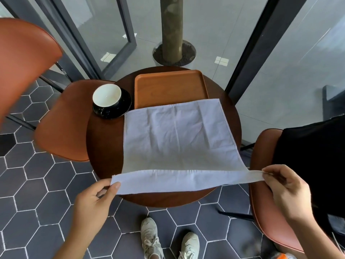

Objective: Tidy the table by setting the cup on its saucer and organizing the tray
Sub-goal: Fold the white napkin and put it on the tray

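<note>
A pale grey cloth (175,135) lies spread over the round dark wooden table (104,146), its far edge overlapping the near end of an orange wooden tray (168,85). My left hand (95,199) pinches the cloth's near left corner and my right hand (285,189) pinches the near right corner, holding that edge lifted and stretched. A cup (106,95), white inside and dark outside, sits on a black saucer (123,107) at the table's far left, beside the tray.
Orange-brown chairs stand to the left (61,124) and right (267,184), the right one with black fabric (313,165) on it. A tree trunk in a round planter (173,53) stands beyond glass panels. My shoes (168,242) are on the hexagon-tiled floor.
</note>
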### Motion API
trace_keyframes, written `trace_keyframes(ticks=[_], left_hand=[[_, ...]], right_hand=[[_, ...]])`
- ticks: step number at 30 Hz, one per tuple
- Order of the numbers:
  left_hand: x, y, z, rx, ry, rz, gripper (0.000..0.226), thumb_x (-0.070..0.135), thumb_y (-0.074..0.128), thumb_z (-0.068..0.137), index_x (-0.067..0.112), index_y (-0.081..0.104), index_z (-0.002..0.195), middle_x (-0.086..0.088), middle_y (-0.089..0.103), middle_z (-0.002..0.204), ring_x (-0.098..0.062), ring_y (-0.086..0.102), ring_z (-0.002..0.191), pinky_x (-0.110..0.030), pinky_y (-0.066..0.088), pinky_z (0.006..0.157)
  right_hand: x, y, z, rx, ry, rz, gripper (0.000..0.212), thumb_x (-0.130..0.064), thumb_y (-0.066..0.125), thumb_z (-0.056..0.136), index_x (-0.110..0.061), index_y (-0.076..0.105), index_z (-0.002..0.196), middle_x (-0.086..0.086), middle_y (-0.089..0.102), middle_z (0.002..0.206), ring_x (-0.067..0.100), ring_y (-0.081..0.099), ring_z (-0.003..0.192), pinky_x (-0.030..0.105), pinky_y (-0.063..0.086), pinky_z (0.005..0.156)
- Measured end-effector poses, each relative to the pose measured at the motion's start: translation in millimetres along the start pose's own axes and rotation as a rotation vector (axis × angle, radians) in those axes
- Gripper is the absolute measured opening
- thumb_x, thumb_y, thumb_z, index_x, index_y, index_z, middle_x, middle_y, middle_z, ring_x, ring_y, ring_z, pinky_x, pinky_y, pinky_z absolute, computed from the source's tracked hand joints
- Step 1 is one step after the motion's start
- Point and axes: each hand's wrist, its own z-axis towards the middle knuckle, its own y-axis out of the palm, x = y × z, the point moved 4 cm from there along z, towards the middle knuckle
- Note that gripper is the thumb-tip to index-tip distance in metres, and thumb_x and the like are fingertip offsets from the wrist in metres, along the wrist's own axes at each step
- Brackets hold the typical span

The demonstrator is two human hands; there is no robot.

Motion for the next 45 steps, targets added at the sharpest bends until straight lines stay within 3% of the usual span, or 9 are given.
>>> trace_keyframes(ticks=[8, 15, 18, 21, 24, 29, 33, 38, 45], left_hand=[[-4, 9, 18, 0.096, -0.058, -0.179, 0.024, 0.029, 0.071, 0.087, 0.052, 0.073, 0.083, 0.022, 0.075, 0.082, 0.008, 0.067, 0.076, -0.003, 0.047, 0.069], [-15, 15, 48, 0.195, -0.164, -0.345, 0.006, 0.034, 0.071, 0.089, 0.033, 0.077, 0.091, 0.008, 0.078, 0.088, -0.018, 0.072, 0.084, -0.039, 0.055, 0.081], [-16, 20, 67, 0.236, -0.214, -0.389, 0.009, 0.029, 0.072, 0.089, 0.035, 0.077, 0.085, 0.009, 0.078, 0.083, -0.007, 0.07, 0.074, -0.032, 0.054, 0.073], [-18, 26, 91, 0.237, -0.234, -0.428, 0.011, 0.029, 0.071, 0.09, 0.036, 0.077, 0.084, 0.01, 0.078, 0.082, -0.004, 0.072, 0.072, -0.029, 0.053, 0.069], [-15, 33, 114, 0.222, -0.243, -0.465, 0.015, 0.027, 0.07, 0.091, 0.035, 0.077, 0.082, 0.012, 0.076, 0.077, -0.001, 0.07, 0.067, -0.019, 0.053, 0.059], [-6, 40, 148, 0.194, -0.245, -0.473, 0.016, 0.026, 0.068, 0.093, 0.032, 0.078, 0.081, 0.013, 0.075, 0.073, 0.002, 0.065, 0.062, -0.012, 0.048, 0.053], [6, 42, 168, 0.22, -0.224, -0.406, 0.021, 0.025, 0.068, 0.092, 0.036, 0.077, 0.078, 0.018, 0.074, 0.073, 0.007, 0.067, 0.065, -0.008, 0.047, 0.051], [3, 48, 187, 0.254, -0.263, -0.318, 0.014, 0.029, 0.068, 0.093, 0.025, 0.075, 0.081, 0.019, 0.075, 0.079, 0.006, 0.069, 0.07, -0.02, 0.053, 0.062], [-3, 67, 209, 0.372, -0.318, -0.238, 0.015, 0.032, 0.07, 0.091, 0.025, 0.073, 0.077, 0.007, 0.074, 0.076, -0.003, 0.067, 0.073, -0.029, 0.05, 0.071]], right_hand=[[-17, 16, 26, -0.005, -0.059, -0.051, 0.028, -0.005, 0.072, 0.086, -0.032, 0.07, 0.091, -0.017, 0.072, 0.078, -0.006, 0.067, 0.079, 0.0, 0.044, 0.066], [-31, 43, 85, -0.005, -0.055, -0.101, 0.022, -0.014, 0.074, 0.086, -0.023, 0.074, 0.106, -0.019, 0.07, 0.087, -0.016, 0.062, 0.08, -0.003, 0.041, 0.07], [-38, 59, 110, -0.011, -0.069, -0.121, 0.019, -0.019, 0.073, 0.086, -0.026, 0.074, 0.104, -0.014, 0.072, 0.087, -0.004, 0.067, 0.081, 0.006, 0.048, 0.073], [-45, 70, 134, -0.005, -0.053, -0.131, 0.015, -0.022, 0.073, 0.086, -0.031, 0.073, 0.098, -0.016, 0.071, 0.085, 0.012, 0.07, 0.083, 0.031, 0.056, 0.077], [-51, 78, 155, 0.0, -0.043, -0.144, 0.014, -0.022, 0.072, 0.086, -0.035, 0.072, 0.092, -0.019, 0.07, 0.082, 0.016, 0.069, 0.078, 0.037, 0.058, 0.075], [-58, 93, 185, -0.012, -0.021, -0.173, 0.017, -0.019, 0.071, 0.087, -0.036, 0.069, 0.089, -0.011, 0.071, 0.085, 0.018, 0.068, 0.086, 0.038, 0.056, 0.081], [-62, 106, 204, -0.016, -0.03, -0.21, 0.016, -0.019, 0.069, 0.089, -0.035, 0.068, 0.089, -0.01, 0.07, 0.085, 0.013, 0.066, 0.082, 0.027, 0.049, 0.07], [-63, 128, 234, -0.059, -0.067, -0.271, 0.007, -0.021, 0.069, 0.09, -0.025, 0.073, 0.095, -0.01, 0.067, 0.083, -0.003, 0.057, 0.072, 0.013, 0.039, 0.06], [-50, 155, 273, -0.115, -0.046, -0.313, 0.013, -0.018, 0.07, 0.088, -0.02, 0.073, 0.1, -0.008, 0.067, 0.086, 0.015, 0.063, 0.082, 0.026, 0.046, 0.069]])
